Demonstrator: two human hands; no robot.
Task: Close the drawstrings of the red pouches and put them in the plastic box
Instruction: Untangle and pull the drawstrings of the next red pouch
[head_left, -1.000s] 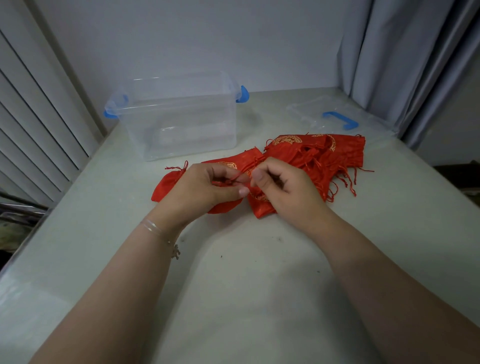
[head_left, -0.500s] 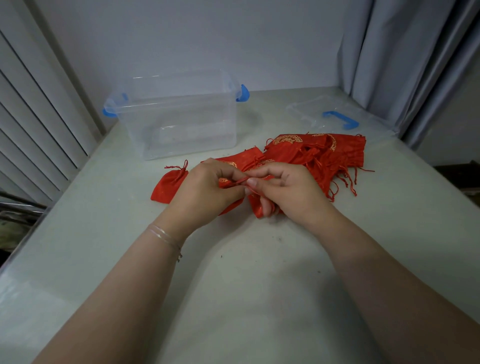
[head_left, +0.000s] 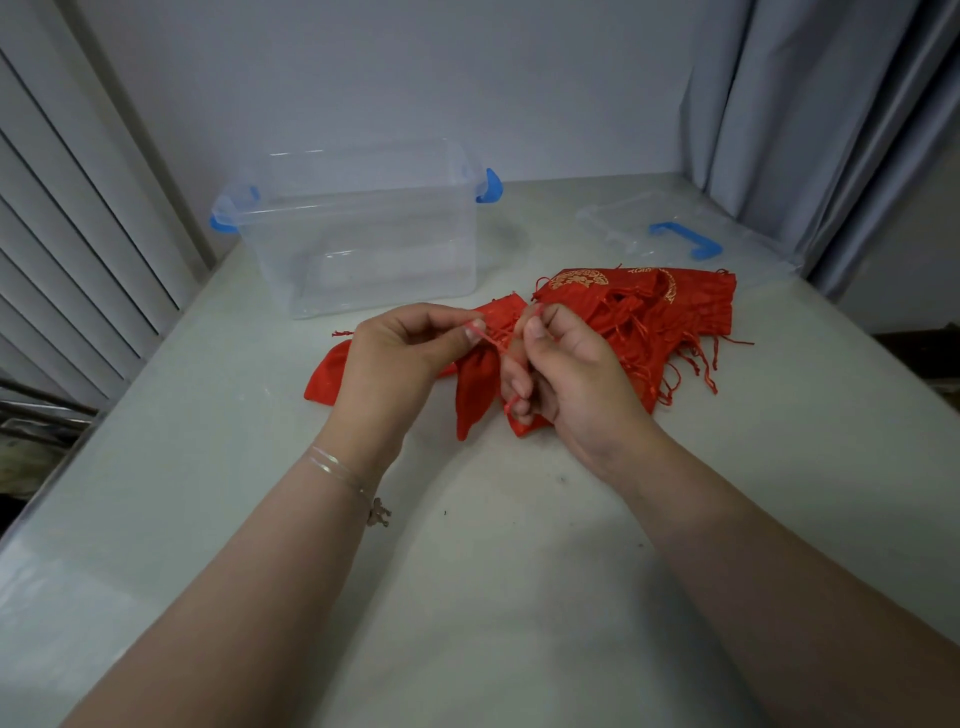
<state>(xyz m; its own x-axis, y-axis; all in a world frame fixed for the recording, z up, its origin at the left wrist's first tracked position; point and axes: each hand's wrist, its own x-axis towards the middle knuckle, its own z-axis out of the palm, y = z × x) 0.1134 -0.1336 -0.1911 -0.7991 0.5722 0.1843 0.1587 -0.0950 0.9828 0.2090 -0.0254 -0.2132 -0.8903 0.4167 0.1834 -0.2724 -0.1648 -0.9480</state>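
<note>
A red pouch (head_left: 475, 387) hangs bunched between my two hands just above the table. My left hand (head_left: 395, 358) pinches one red drawstring at its fingertips. My right hand (head_left: 569, 374) pinches the other drawstring, and a loop of cord runs round its lower fingers. A second red pouch (head_left: 324, 376) lies flat on the table, partly hidden by my left hand. A pile of several red pouches (head_left: 670, 312) with gold print and loose cords lies just right of my right hand. The clear plastic box (head_left: 358, 228) with blue latches stands open behind my hands.
The box's clear lid (head_left: 675, 234) with a blue handle lies at the back right near a grey curtain (head_left: 810, 130). White slatted panels (head_left: 67, 249) run along the table's left edge. A wall closes the far side of the white table (head_left: 493, 571).
The pouch has risen off the table and gathered into a narrow bunch. My hands have drawn slightly apart, stretching the drawstrings between them.
</note>
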